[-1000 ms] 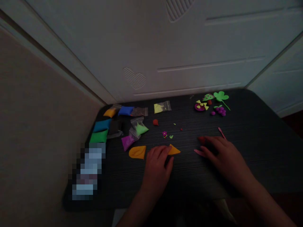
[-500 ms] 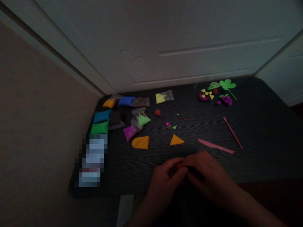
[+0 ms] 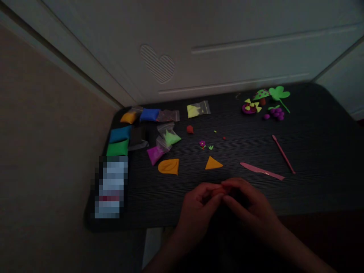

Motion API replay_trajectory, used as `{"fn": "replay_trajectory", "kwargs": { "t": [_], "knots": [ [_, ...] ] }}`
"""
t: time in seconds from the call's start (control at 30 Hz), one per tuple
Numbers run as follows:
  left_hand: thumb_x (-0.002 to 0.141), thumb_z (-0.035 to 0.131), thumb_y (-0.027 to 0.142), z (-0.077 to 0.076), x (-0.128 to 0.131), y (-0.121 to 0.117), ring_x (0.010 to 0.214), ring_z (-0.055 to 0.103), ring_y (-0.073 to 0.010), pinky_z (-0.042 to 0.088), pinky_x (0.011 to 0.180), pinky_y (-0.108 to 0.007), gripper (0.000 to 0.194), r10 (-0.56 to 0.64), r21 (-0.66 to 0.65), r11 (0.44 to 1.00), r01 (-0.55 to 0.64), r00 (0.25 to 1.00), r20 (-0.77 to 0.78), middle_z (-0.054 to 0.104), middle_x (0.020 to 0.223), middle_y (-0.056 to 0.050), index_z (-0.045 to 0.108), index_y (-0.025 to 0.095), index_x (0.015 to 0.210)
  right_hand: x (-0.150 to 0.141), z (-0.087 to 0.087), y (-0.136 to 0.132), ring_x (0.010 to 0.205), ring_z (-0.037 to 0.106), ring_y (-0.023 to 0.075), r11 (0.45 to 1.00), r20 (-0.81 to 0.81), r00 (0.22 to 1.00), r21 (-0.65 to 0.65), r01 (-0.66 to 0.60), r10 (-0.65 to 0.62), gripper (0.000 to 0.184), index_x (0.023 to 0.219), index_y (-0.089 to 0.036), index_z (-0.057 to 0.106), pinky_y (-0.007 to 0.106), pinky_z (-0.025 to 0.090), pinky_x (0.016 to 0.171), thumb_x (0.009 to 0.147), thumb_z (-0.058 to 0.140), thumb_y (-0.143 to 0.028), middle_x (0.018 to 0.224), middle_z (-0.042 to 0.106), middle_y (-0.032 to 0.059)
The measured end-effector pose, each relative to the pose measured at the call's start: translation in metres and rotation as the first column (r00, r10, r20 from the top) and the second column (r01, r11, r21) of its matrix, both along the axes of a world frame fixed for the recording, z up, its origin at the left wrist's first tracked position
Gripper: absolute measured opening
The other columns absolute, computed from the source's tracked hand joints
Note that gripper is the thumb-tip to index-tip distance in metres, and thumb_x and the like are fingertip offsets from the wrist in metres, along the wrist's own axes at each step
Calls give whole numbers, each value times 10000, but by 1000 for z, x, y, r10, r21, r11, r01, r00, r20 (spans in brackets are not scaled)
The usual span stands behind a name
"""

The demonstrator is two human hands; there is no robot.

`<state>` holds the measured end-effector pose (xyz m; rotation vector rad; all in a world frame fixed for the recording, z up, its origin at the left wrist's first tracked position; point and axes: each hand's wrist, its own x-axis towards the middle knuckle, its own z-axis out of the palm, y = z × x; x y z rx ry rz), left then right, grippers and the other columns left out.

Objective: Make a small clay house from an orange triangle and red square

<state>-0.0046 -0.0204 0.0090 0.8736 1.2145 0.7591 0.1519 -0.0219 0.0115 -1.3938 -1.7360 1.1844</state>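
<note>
My left hand (image 3: 199,208) and my right hand (image 3: 246,203) meet over the near edge of the dark table (image 3: 313,151). Their fingertips pinch a small red-orange lump of clay (image 3: 218,190) between them. Just beyond them lie an orange clay triangle (image 3: 213,163) and a larger orange clay piece (image 3: 168,166). A pink plastic knife (image 3: 261,171) lies to the right of the triangle. A thin pink stick tool (image 3: 283,154) lies farther right.
Several bags of coloured clay (image 3: 142,132) sit at the table's left back. A small red ball (image 3: 190,129) and tiny clay bits (image 3: 206,145) lie mid-table. Finished clay figures (image 3: 265,104) stand at the back right. A white cabinet (image 3: 199,45) rises behind; a blurred packet (image 3: 110,187) lies left.
Both hands left the table surface, where the left touched the orange triangle, and came together near the front edge, now pinching a small red-orange lump. The view tilted slightly down.
</note>
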Motion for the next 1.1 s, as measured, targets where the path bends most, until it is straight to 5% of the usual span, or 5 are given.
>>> {"fn": "replay_trajectory", "kwargs": {
  "t": [0.33,0.57,0.73,0.83,1.1],
  "knots": [
    [844,519,260,2,1,-1,932,617,-109,454,835,-216,291,-35,-76,996,52,976,215,646,1048,-13,459,228,1126,4,1,8,930,597,129,993,-51,998,-117,24,-31,163,945,-253,630,260,469,822,821,538,-303,987,647,11],
    [853,479,350,-2,0,3,846,626,-130,478,781,-265,302,-41,177,978,109,936,-349,658,979,-14,478,219,1125,-2,-3,14,894,570,156,994,157,985,93,52,-66,159,924,-219,629,322,465,800,831,510,-268,936,626,37],
    [837,513,282,-10,-12,10,837,575,-154,460,790,-320,180,210,519,807,282,684,-698,627,869,-28,557,182,980,-6,-14,26,841,544,195,946,418,901,323,-26,-118,184,891,-203,654,423,409,839,834,499,-285,867,619,57],
    [844,497,195,-13,-16,10,832,550,-142,455,789,-308,145,264,600,704,379,645,-717,623,874,-30,581,173,961,-5,-18,26,831,547,198,944,461,878,329,-33,-130,209,951,-185,631,425,402,846,843,488,-292,871,623,64],
    [828,502,144,-20,-8,5,1014,480,-194,426,920,-379,331,165,565,583,584,596,-786,587,1135,-54,544,175,1155,4,-22,21,865,557,189,931,463,879,358,-70,-112,214,999,-187,600,390,433,818,830,509,-283,929,627,64]
  ]
}}
